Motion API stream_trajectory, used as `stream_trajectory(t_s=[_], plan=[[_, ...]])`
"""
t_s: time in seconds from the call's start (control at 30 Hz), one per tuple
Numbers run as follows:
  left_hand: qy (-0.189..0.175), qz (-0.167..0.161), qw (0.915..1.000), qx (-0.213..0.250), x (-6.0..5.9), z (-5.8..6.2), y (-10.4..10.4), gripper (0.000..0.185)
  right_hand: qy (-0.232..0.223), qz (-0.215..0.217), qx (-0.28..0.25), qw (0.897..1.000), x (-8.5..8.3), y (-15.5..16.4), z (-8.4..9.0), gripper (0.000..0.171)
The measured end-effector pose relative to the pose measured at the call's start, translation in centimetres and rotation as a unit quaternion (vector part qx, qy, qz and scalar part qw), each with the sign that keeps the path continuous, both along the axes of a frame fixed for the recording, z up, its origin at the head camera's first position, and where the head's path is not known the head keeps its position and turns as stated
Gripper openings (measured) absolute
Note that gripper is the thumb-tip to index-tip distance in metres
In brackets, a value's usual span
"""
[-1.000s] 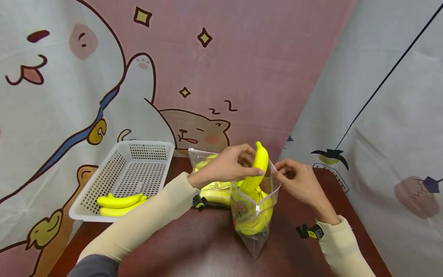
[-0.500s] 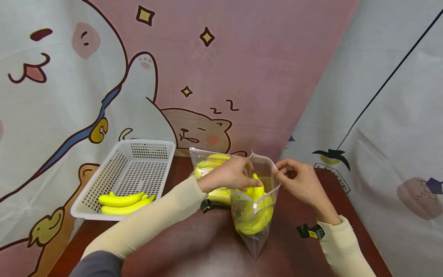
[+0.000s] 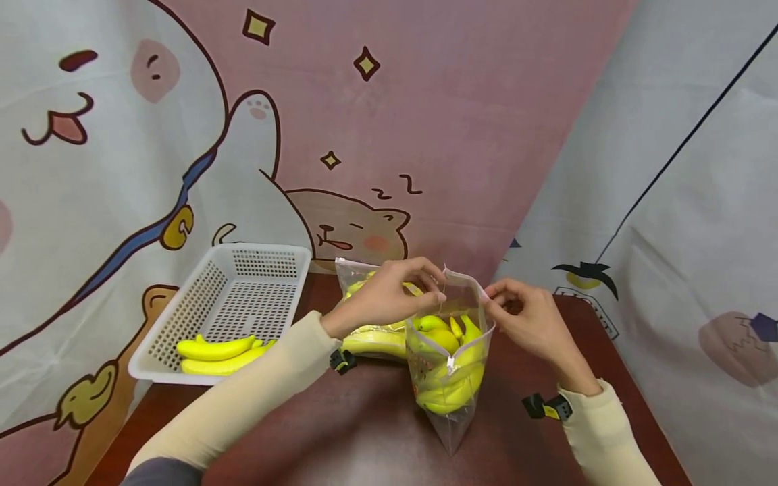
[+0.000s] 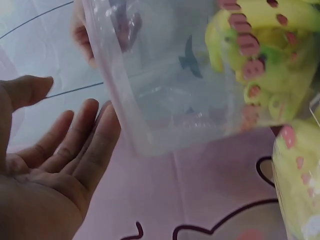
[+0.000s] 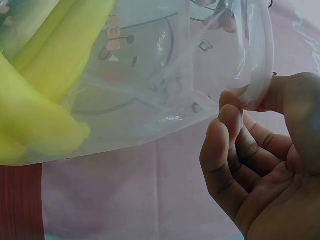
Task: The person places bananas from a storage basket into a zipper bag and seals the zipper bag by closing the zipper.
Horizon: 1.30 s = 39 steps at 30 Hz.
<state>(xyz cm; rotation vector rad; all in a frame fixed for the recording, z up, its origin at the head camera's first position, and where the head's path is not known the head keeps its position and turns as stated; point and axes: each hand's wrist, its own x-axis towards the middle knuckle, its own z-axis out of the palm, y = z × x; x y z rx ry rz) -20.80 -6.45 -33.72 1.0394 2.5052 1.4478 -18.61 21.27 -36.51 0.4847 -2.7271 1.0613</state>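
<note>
At the far left, a white perforated basket (image 3: 231, 304) sits on the dark red surface (image 3: 365, 432) with two loose yellow bananas (image 3: 215, 354) lying along its near edge. Just right of it a filled zip bag of bananas (image 3: 371, 334) lies flat behind the left forearm. The left hand (image 3: 389, 297) is at the left side of the mouth of the upright clear zip bag (image 3: 450, 364); in the left wrist view its fingers (image 4: 82, 145) are straight and relaxed beside the bag's rim, gripping nothing that I can see. The bag stands near the middle of the surface, already holding several bananas (image 3: 446, 364), its mouth spread wide. On the right, the right hand (image 3: 529, 320) pinches the bag's zip strip; the right wrist view shows thumb and forefinger (image 5: 225, 115) closed on the thick rim, the other fingers curled under.

Judging by this, a banana has just gone in and the hands are at the bag's opening. The next move would seem to call for either fetching another banana from the basket or bringing both sides of the rim together, which needs the left fingers to take hold of their side.
</note>
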Motion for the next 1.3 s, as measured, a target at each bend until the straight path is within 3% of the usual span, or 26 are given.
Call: stream_trajectory(t_s=[0.2, 0.43, 0.93, 1.07, 1.3], plan=[[0.053, -0.016, 0.9985, -0.003, -0.2, -0.3, -1.5, 0.038, 0.000, -0.001, 0.003, 1.000, 0.2, -0.1, 0.2, 0.016], [0.123, -0.014, 0.9908, -0.053, -0.7, -1.1, -3.6, 0.049, 0.009, -0.003, 0.003, 1.000, 0.5, 0.2, 0.3, 0.014], [0.135, 0.071, 0.9748, -0.163, -1.9, -3.0, -9.6, 0.065, 0.003, 0.000, 0.003, 1.000, 0.5, 0.3, 0.4, 0.013], [0.121, 0.094, 0.9664, -0.206, -2.3, -3.5, -11.6, 0.070, 0.003, -0.001, 0.003, 1.000, 0.6, 0.4, 0.3, 0.013], [0.085, 0.113, 0.9624, -0.232, -2.6, -4.8, -15.4, 0.073, -0.002, -0.003, 0.011, 1.000, 0.6, 0.3, 0.3, 0.013]])
